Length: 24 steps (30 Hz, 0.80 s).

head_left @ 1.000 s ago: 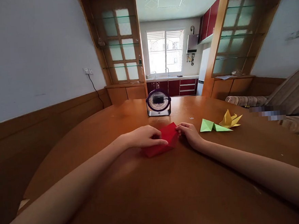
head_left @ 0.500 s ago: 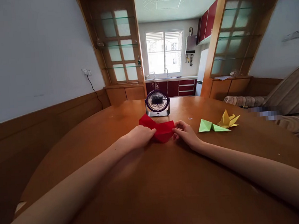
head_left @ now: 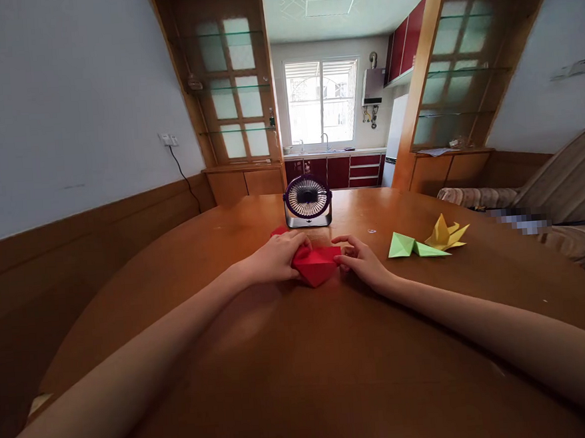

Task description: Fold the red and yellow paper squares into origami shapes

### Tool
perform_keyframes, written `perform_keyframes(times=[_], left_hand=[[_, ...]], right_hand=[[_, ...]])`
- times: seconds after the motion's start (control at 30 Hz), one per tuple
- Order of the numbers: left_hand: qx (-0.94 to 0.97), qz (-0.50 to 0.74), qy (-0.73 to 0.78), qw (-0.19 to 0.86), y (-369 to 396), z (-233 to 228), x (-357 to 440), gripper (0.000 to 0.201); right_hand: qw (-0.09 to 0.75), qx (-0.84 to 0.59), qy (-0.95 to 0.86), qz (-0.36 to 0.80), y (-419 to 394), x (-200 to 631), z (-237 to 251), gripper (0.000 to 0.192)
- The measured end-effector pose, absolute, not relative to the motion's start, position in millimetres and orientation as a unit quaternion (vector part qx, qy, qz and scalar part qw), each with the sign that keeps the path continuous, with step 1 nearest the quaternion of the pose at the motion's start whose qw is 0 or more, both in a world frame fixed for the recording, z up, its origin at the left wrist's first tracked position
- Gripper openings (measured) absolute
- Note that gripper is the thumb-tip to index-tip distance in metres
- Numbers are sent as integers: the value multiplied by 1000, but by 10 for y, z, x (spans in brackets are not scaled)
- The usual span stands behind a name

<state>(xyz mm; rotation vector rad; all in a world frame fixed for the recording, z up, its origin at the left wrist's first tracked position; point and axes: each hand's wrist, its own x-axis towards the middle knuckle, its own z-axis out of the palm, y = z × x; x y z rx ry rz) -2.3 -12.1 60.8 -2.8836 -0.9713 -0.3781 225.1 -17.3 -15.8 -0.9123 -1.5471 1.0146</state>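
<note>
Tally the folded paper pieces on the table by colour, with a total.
Red paper, pinched between left hand and right hand: 1
Green paper: 1
Yellow paper: 1
Total: 3

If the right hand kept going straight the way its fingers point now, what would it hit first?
The right hand points leftward at the red folded paper, which its fingertips already pinch. Past the paper lies the left hand, gripping the other side. Depth is hard to judge from this one view.
</note>
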Motion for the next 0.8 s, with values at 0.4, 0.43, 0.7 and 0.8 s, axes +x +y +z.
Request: perform_keyframes(times=[0.4, 0.43, 0.7, 0.8], left_hand=[[-944, -166, -227, 172, -4, 572, -104, 15], [-950, -196, -213, 121, -24, 584, -103, 15], [-714, -482, -379, -337, -132, 713, 11, 34], [-594, -507, -431, -452, -75, 707, 11, 34]], right_hand=[[556, -424, -576, 424, -124, 2279, -168, 31], [559, -423, -571, 428, -119, 2283, -176, 29], [586, -356, -604, 406, -154, 2287, -151, 32], [547, -350, -599, 468, -213, 2261, -116, 50]])
